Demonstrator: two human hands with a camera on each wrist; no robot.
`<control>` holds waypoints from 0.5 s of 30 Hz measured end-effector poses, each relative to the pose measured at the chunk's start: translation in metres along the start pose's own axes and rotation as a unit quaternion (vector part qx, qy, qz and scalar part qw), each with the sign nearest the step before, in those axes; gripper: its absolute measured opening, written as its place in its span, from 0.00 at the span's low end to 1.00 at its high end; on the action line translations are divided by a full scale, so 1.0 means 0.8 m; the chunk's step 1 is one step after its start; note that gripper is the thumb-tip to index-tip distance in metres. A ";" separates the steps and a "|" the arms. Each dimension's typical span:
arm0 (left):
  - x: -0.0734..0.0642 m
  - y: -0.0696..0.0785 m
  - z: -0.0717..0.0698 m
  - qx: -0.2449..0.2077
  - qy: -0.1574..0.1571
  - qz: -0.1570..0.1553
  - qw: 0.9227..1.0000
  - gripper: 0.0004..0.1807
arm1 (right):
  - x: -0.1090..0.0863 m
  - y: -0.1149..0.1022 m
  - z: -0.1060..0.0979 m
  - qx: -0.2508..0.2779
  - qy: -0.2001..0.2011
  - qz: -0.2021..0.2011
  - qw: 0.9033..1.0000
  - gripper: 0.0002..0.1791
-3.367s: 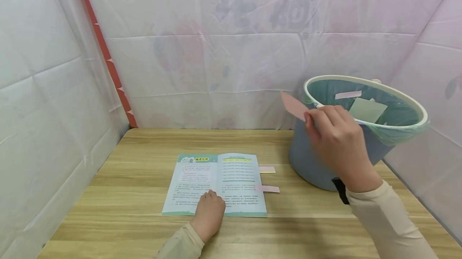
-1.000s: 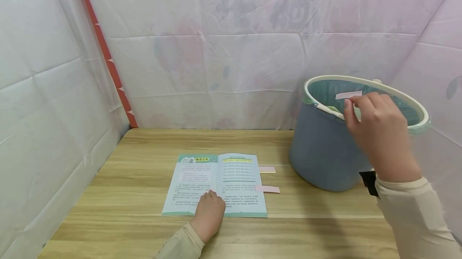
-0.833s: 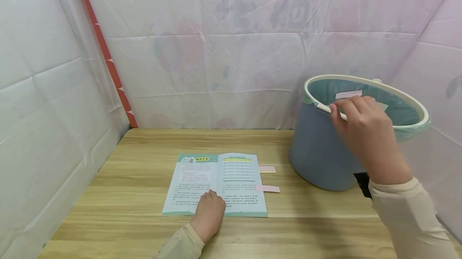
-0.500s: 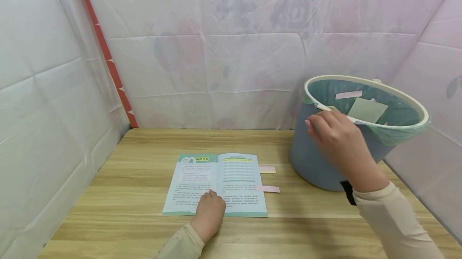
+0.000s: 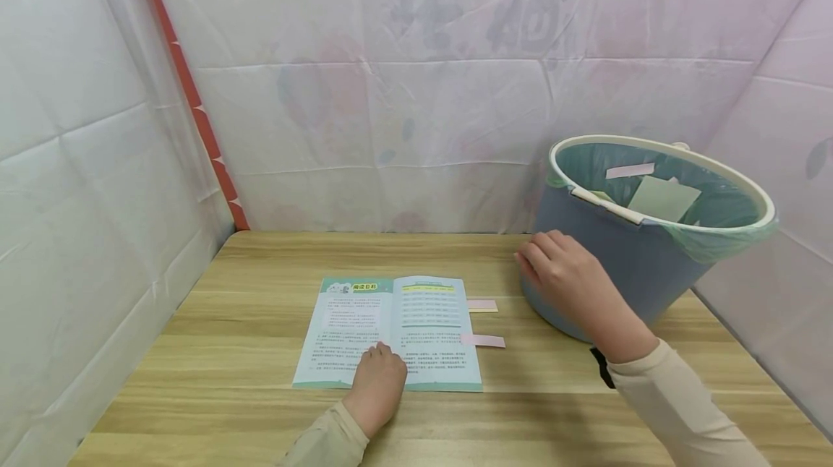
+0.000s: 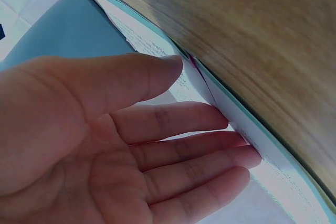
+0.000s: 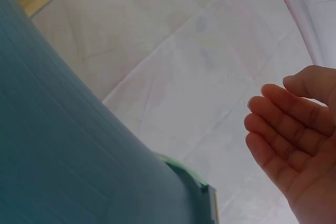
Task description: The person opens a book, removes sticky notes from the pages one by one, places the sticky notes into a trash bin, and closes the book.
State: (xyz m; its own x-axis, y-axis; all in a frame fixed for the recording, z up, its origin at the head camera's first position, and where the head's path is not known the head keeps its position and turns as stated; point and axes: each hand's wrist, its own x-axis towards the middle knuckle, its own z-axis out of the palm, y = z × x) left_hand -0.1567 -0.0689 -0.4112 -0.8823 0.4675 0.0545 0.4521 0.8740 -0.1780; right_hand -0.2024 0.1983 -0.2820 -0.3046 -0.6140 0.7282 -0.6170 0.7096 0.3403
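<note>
An open booklet (image 5: 429, 311) lies flat on the table, with two pink paper strips jutting from its right edge, an upper strip (image 5: 482, 305) and a lower strip (image 5: 487, 340). My left hand (image 5: 377, 384) rests at the booklet's lower middle, by the fold. The left wrist view shows its fingers (image 6: 178, 121) extended, fingertips on the page. My right hand (image 5: 562, 268) hovers in front of a blue-grey trash bin (image 5: 631, 261), holding nothing. In the right wrist view its fingers (image 7: 283, 129) are loosely bent, apart from the bin's wall.
Inside the bin's green liner (image 5: 722, 196) are a pink strip (image 5: 630, 170) and a pale green paper (image 5: 664, 198). The bin stands at the table's right side, its cream rim facing up. White cloth (image 5: 390, 113) surrounds the wooden table (image 5: 215, 373) at the back and sides.
My right hand held a pink paper slip beside the bin, then reached over the rim. Now it has come back down and left without the slip. The left hand and booklet have stayed put.
</note>
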 end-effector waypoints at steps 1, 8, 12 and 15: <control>0.000 0.000 0.000 0.000 0.000 0.000 1.000 0.10 | -0.002 -0.002 0.002 0.002 -0.005 0.001 1.000 0.24; 0.000 0.000 -0.004 -0.003 -0.006 0.000 1.000 0.10 | -0.015 -0.018 0.017 0.029 -0.055 0.012 0.998 0.02; 0.001 0.000 -0.003 -0.005 -0.008 -0.001 1.000 0.10 | -0.024 -0.028 0.027 0.035 -0.088 0.010 0.995 0.08; 0.001 0.000 -0.003 -0.007 -0.006 -0.002 1.000 0.09 | -0.032 -0.035 0.035 0.039 -0.110 0.010 0.993 0.09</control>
State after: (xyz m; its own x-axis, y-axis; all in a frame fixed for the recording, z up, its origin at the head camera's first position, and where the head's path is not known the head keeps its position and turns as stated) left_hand -0.1572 -0.0681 -0.4088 -0.8859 0.4619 0.0425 0.4498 0.8778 -0.1648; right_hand -0.1979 0.1843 -0.3265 -0.4625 -0.6671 0.5840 -0.6609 0.6985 0.2744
